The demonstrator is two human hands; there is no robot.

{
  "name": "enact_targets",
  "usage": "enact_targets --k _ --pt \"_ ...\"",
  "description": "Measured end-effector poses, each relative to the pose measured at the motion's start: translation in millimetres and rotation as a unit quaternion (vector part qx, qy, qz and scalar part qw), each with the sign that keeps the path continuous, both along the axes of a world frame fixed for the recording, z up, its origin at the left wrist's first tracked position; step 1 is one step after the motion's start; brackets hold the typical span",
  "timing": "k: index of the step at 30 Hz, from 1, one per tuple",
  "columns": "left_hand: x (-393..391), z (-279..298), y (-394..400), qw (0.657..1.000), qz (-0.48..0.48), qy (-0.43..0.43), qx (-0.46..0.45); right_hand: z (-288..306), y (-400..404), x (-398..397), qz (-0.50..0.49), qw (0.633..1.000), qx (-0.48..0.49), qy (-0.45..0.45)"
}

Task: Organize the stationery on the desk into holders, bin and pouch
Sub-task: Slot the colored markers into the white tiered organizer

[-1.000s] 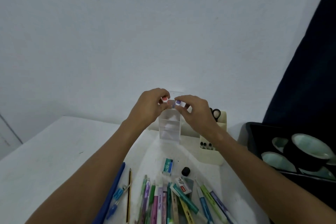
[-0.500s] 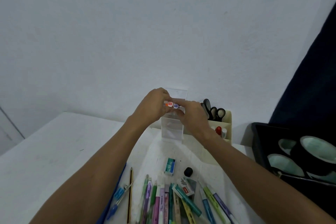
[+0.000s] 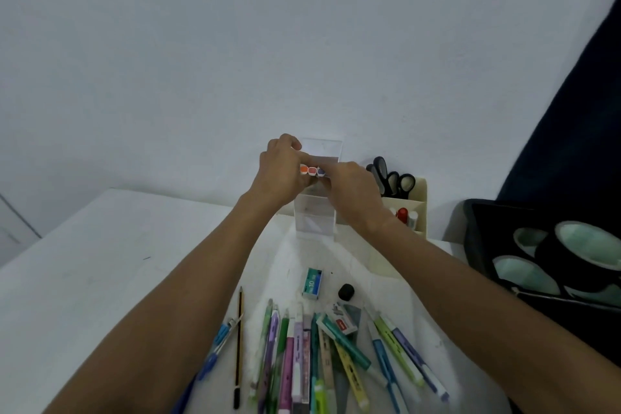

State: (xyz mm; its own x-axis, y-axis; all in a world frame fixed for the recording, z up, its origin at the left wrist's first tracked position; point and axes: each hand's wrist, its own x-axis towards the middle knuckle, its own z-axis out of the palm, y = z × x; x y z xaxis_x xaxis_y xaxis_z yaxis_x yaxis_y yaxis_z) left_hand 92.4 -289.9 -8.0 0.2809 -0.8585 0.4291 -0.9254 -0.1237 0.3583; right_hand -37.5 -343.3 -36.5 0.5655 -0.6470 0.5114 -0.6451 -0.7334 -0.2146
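Note:
My left hand (image 3: 280, 175) and my right hand (image 3: 353, 193) meet above a clear acrylic holder (image 3: 316, 217) at the back of the white desk (image 3: 100, 262). Together they pinch a small bundle of markers (image 3: 312, 170); three caps show, orange, red and blue. The marker bodies are hidden behind my fingers. To the right stands a cream holder (image 3: 418, 208) with black-handled scissors (image 3: 391, 178) and a red-capped item. Many pens and highlighters (image 3: 319, 356) lie loose at the near edge.
A black bin (image 3: 484, 239) at the right holds rolls of black tape (image 3: 588, 247). On the desk lie a green staple box (image 3: 312, 282), a small black cap (image 3: 346, 292), a pencil (image 3: 238, 346), a blue pen (image 3: 215, 349) and a white eraser (image 3: 342, 321).
Both hands with the markers have stayed above the clear holder; a third cap now shows between the fingers. The camera tilted, so the scissors and cream holder come more into view.

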Motion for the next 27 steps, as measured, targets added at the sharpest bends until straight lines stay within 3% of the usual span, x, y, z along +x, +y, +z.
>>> enact_targets --k 7,12,16,20,27 --pt "-3.2 -6.8 0.4 1.0 0.018 -0.01 -0.008 -3.2 2.9 -2.7 0.019 1.0 -0.024 -0.007" --pt "-10.1 -7.6 17.7 0.997 0.015 -0.052 0.049 -8.6 18.2 -7.7 0.053 0.998 -0.03 0.009" --pt "-13.7 -15.9 51.3 1.0 0.017 -0.014 0.015 -8.9 37.7 -18.3 0.062 0.998 -0.029 0.004" --pt "-10.0 -38.2 96.2 0.998 0.018 0.042 0.052 -12.0 69.4 -33.6 0.096 0.992 0.079 0.028" --pt "-23.4 -81.8 168.5 0.977 0.045 0.123 0.166 -26.7 115.1 -53.4 0.188 0.941 0.202 0.195"
